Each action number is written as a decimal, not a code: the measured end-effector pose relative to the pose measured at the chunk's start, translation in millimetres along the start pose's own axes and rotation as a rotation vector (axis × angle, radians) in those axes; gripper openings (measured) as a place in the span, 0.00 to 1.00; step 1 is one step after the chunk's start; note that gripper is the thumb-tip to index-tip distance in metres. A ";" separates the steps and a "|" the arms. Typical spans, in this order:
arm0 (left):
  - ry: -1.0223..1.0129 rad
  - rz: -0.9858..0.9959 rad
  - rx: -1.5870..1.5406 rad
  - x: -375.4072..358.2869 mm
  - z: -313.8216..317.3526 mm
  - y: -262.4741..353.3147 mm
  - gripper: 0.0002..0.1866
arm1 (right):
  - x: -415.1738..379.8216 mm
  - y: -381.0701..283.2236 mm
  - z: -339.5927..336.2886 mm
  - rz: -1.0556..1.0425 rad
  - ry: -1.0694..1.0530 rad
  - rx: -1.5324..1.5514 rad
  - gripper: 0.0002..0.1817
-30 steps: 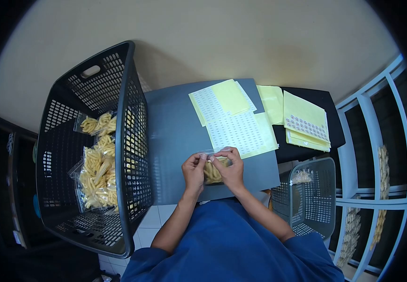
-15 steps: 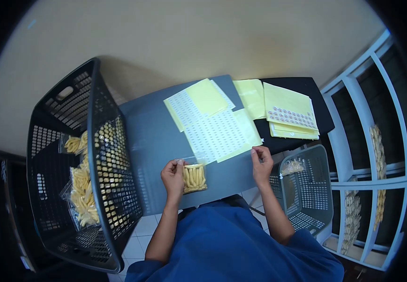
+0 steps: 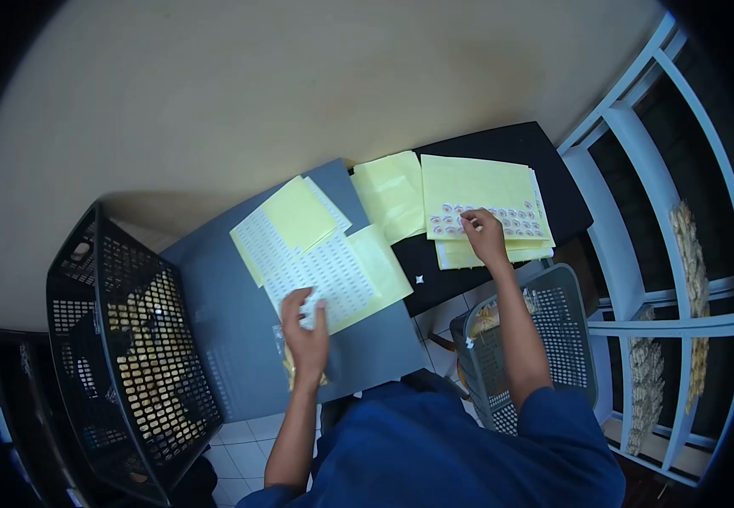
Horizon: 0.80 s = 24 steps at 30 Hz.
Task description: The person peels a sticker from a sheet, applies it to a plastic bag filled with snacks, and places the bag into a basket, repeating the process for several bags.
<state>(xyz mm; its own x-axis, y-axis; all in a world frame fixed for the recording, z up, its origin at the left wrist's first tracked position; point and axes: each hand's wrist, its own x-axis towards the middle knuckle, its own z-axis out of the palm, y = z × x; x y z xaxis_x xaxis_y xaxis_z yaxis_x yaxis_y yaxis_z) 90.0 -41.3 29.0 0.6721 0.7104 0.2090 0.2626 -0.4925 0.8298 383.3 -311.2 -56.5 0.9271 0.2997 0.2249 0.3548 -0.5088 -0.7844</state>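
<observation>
My left hand (image 3: 304,339) hovers low over the grey table, thumb and fingers spread apart. Partly hidden beneath it lies a clear packet of yellow finger-shaped snacks (image 3: 289,366). My right hand (image 3: 487,239) reaches to a yellow-backed sheet of round stickers (image 3: 519,222), its thumb and forefinger pinched together at the sticker rows. Whether a sticker is between those fingertips is too small to make out. Sheets of small printed labels (image 3: 320,275) lie just beyond my left hand.
A tall dark basket (image 3: 151,364) with snack packets stands at left. Below my right forearm is a grey-green basket (image 3: 566,356) holding some packets. A white shelf frame (image 3: 638,212) borders the right. Yellow paper (image 3: 388,195) lies between the sheet stacks.
My left hand has let go of the snack packet and opened above it. The right hand has moved away from the table edge onto the round-sticker sheet. The view has turned rightward.
</observation>
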 end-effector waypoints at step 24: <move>-0.499 -0.231 -0.026 114.0 303.7 33.5 0.20 | 33.5 54.6 14.6 0.184 -0.117 0.309 0.10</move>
<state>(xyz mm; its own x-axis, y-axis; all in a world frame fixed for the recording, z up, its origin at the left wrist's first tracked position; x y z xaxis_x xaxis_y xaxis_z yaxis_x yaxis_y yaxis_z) 385.7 -129.6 -76.6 0.8475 0.4704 -0.2458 0.4292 -0.3351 0.8387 432.0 -317.1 -100.2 0.9455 0.3256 0.0103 0.1139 -0.3009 -0.9468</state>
